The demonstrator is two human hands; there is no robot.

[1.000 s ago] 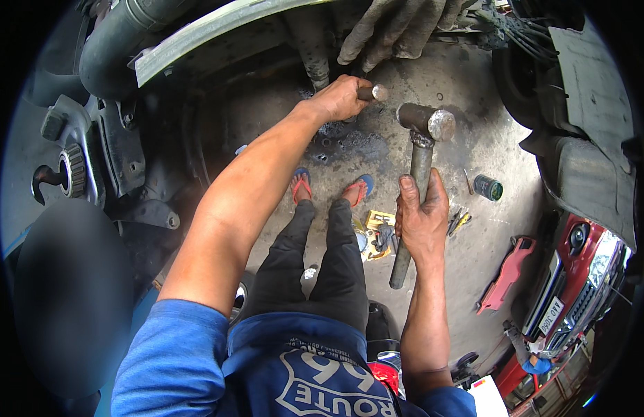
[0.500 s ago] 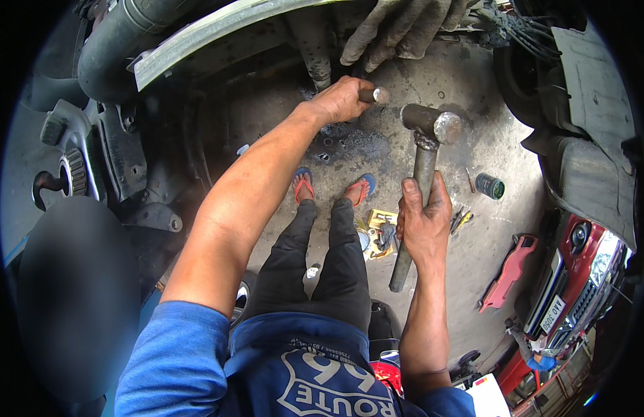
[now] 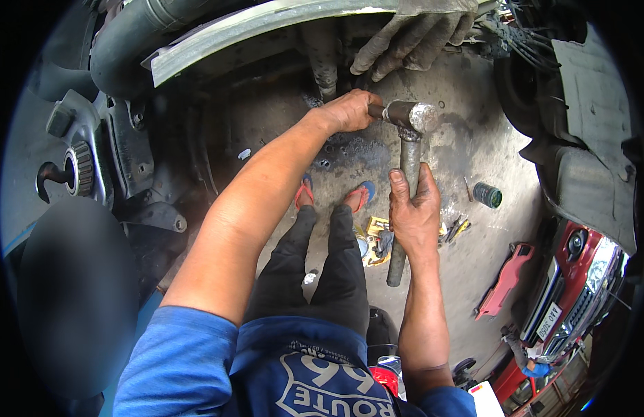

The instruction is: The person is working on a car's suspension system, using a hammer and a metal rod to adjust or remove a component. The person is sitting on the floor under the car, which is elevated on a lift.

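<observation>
Your left hand: gripping bar. Your right hand: gripping hammer. Apparent step: striking; next calls for: steadiness.

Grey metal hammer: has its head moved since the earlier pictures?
Yes: against the dark green cylindrical can, the hammer head has shifted left and up the picture.

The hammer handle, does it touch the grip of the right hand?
Touching. The head view shows the hammer handle held in the right hand's grip, between thumb and fingers.
</observation>
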